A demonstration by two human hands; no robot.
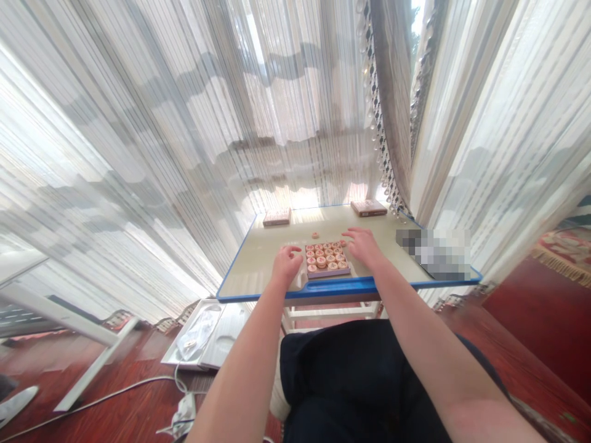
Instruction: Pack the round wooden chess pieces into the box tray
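Note:
A shallow box of Chinese chess pieces [327, 257] lies near the front edge of the table, its round wooden discs set in rows. Just left of it is my left hand [288, 263], fingers loosely bent and apart, with nothing visible in them. On the other side, my right hand [364, 247] has its fingers stretched out, open. By its fingertips, at the box's far right corner, sits one chess piece [343, 243]; whether a finger touches it I cannot tell. Beyond the box, a single loose chess piece [315, 235] lies on the tabletop.
The blue-edged table [249, 264] carries a flat box [277, 217] at the back left and another flat box [368, 208] at the back right. A pixelated item [434, 253] covers the right side. Sheer curtains [295, 123] hang behind; an opened white box [198, 335] lies on the floor.

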